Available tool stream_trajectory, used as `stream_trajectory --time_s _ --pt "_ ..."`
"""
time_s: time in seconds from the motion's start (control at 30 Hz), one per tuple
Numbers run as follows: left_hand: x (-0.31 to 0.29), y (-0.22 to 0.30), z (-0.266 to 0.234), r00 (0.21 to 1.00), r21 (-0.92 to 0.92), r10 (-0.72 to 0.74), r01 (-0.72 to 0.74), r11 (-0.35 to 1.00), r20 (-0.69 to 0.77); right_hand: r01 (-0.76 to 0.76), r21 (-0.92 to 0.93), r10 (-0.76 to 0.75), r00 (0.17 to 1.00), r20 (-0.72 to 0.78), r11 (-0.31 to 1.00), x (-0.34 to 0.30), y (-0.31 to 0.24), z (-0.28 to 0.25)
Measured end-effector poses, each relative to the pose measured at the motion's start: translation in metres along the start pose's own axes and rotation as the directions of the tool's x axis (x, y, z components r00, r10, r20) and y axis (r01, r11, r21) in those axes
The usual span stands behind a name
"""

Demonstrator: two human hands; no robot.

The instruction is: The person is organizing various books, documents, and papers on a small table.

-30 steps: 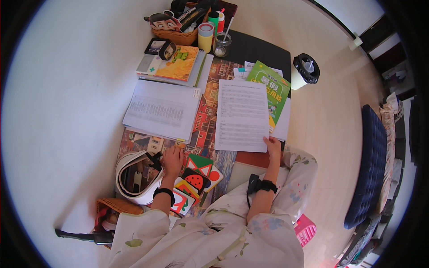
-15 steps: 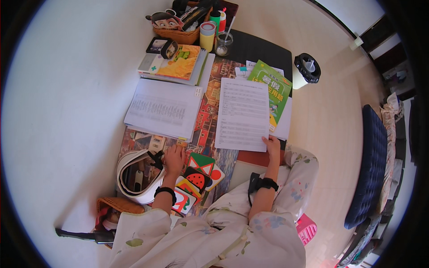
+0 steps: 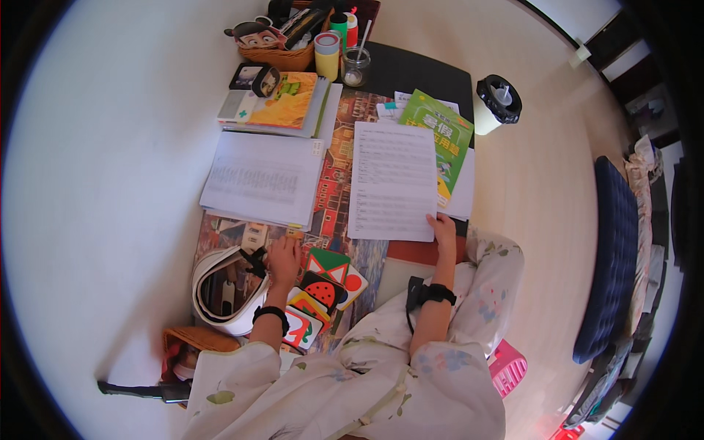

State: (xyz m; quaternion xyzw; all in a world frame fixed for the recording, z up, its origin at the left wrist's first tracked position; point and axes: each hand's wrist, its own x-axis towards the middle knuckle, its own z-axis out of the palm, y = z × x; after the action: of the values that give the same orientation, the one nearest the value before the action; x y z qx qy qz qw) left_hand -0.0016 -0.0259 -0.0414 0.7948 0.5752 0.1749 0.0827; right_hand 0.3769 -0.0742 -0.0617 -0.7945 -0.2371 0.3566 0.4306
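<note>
My right hand (image 3: 443,233) is at the lower right corner of a printed sheet (image 3: 392,183), its thumb on the paper and its fingers gripping the edge. Beyond that corner, a green workbook (image 3: 440,132) lies partly under the sheet. My left hand (image 3: 283,258) rests on the patterned table mat with its fingers stretched forward, holding nothing. Just right of it lie several picture cards (image 3: 323,290) in an overlapping pile. A white, open-topped container (image 3: 229,290) stands close on its left. Ahead of the left hand is a stack of printed papers (image 3: 260,176).
At the back are a wicker basket (image 3: 282,59) of odds and ends, a yellow bottle (image 3: 327,59) and a glass jar (image 3: 355,70). Books (image 3: 282,103) are stacked before them. A bin with a black liner (image 3: 499,103) stands off the table's right edge.
The view has shifted slightly, so the table's far things sit a little higher and further left. Both hands keep nearly the same places, the right still at the sheet's corner.
</note>
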Motion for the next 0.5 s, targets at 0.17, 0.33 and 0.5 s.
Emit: stream_trajectory --time_s 0.17,0.33,0.5 --pt "0.002 -0.003 0.0 0.999 -0.04 0.029 -0.029 0.999 -0.016 -0.01 -0.088 0.004 0.997 -0.072 0.996 0.003 -0.001 0.004" --pt "0.006 0.012 -0.015 0.995 -0.27 0.002 0.025 0.963 0.098 0.069 -0.405 -0.107 0.992 -0.072 0.912 0.0 -0.006 0.013" --pt "0.023 0.088 -0.018 0.969 -0.605 0.089 0.072 0.793 0.232 -0.024 -0.488 0.002 0.999 -0.046 0.873 -0.012 -0.031 0.021"
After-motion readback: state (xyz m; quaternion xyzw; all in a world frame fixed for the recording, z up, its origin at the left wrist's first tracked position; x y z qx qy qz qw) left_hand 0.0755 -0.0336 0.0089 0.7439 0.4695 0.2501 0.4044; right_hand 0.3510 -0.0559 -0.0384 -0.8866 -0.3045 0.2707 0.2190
